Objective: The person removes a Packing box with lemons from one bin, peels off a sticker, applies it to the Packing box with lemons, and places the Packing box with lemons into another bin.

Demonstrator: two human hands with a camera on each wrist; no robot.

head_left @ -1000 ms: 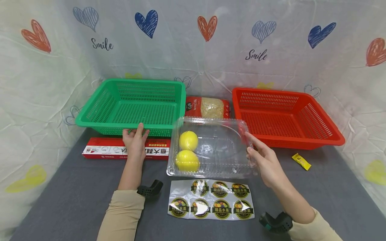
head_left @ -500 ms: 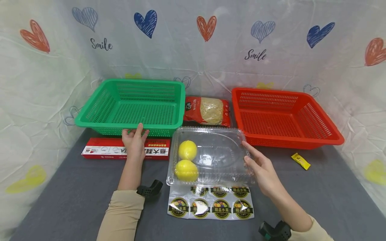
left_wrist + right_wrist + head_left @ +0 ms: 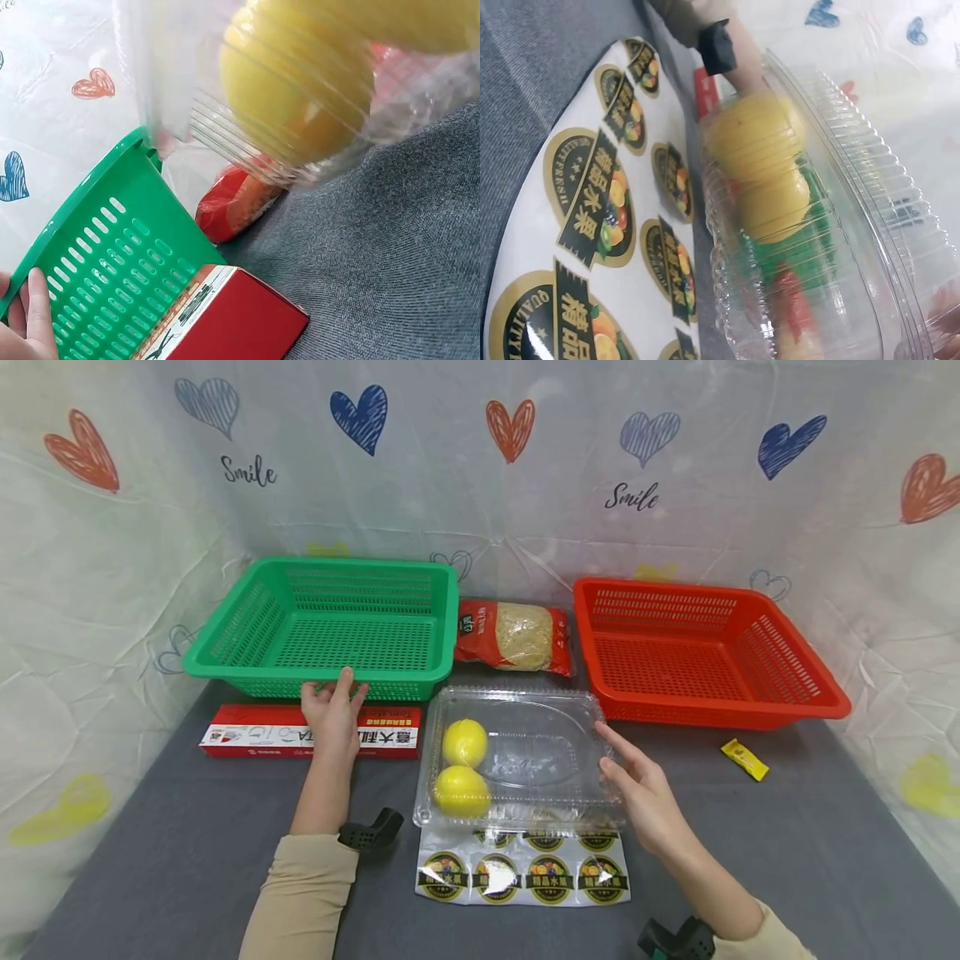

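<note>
In the head view my right hand (image 3: 645,797) holds a clear plastic clamshell box (image 3: 540,777) by its right side, thumb and forefinger at the edge. Two yellow lemons (image 3: 465,743) lie at the box's left end; they also show through its ribbed wall in the right wrist view. The box's near edge overlaps a sheet of round fruit stickers (image 3: 525,881). My left hand (image 3: 333,710) is at the front rim of a green basket (image 3: 352,675), thumb over the rim and fingers under it. Its fingers (image 3: 39,315) appear against the basket wall in the left wrist view.
A red pasta box (image 3: 262,731) lies before the green basket. Behind the clear box is a red bag (image 3: 517,635) with a see-through window. At the right stands a red basket (image 3: 705,668), with a small yellow packet (image 3: 745,760) in front of it.
My right hand has brought the clear box with the lemons down and toward me, so it now covers the sticker sheet's far edge. The left hand stays at the green basket's rim.
</note>
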